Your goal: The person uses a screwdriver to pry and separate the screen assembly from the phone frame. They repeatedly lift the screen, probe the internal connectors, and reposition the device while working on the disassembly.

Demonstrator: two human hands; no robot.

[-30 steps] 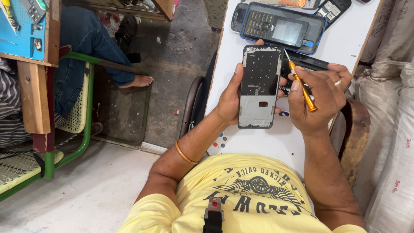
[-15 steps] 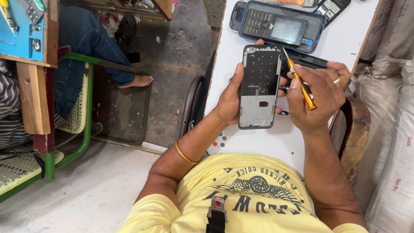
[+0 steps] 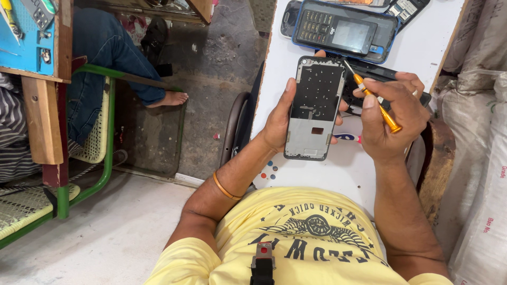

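Phone frame (image 3: pixel 315 108) held over white table (image 3: pixel 422 37), screwdriver at its top edge

Left hand (image 3: pixel 280 119) clamps the frame's side; right hand (image 3: pixel 393 119) grips orange screwdriver (image 3: pixel 372 97), tip now slightly nearer the upper right corner than a moment ago; keypad phone (image 3: pixel 343 29) lies behind.

- An opened phone frame (image 3: pixel 315 108) is held upright in the left hand (image 3: pixel 280 119), over a white table (image 3: pixel 422 37).
- An orange screwdriver (image 3: pixel 375 103) is gripped in the right hand (image 3: pixel 393 119), its tip set at the frame's upper right corner.
- A keypad phone (image 3: pixel 343 31) is seen just beyond.
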